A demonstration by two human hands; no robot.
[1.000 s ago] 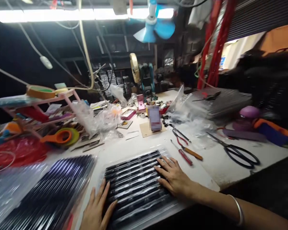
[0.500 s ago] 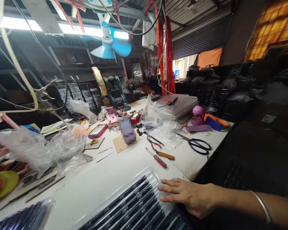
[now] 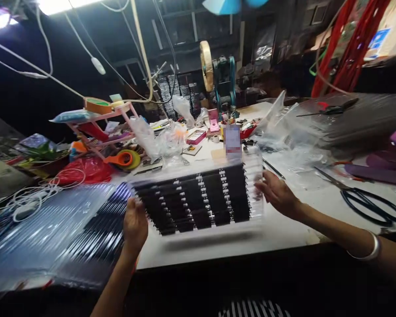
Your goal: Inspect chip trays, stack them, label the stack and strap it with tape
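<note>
Between my two hands a clear plastic tray (image 3: 214, 198) with rows of dark strips is lifted above the white table (image 3: 185, 257), its face tilted toward me. My left hand (image 3: 135, 226) grips the tray's left edge, fingers partly hidden behind it. My right hand (image 3: 279, 193) pinches the clear right margin of the tray. To the left lies a stack of similar ribbed clear trays (image 3: 69, 220), part of it filled with dark strips. The tray is slightly blurred by motion.
Large black scissors (image 3: 366, 200) lie on the right, near crumpled clear plastic bags (image 3: 293, 136). A pink rack (image 3: 102, 121), an orange tape ring (image 3: 122, 158) and tangled white cables (image 3: 36, 193) stand at the left. A teal machine (image 3: 226, 83) is at the back.
My view has turned left. The tray, lying on the table under my right hand before, is now raised, with my left hand in view on its other edge.
</note>
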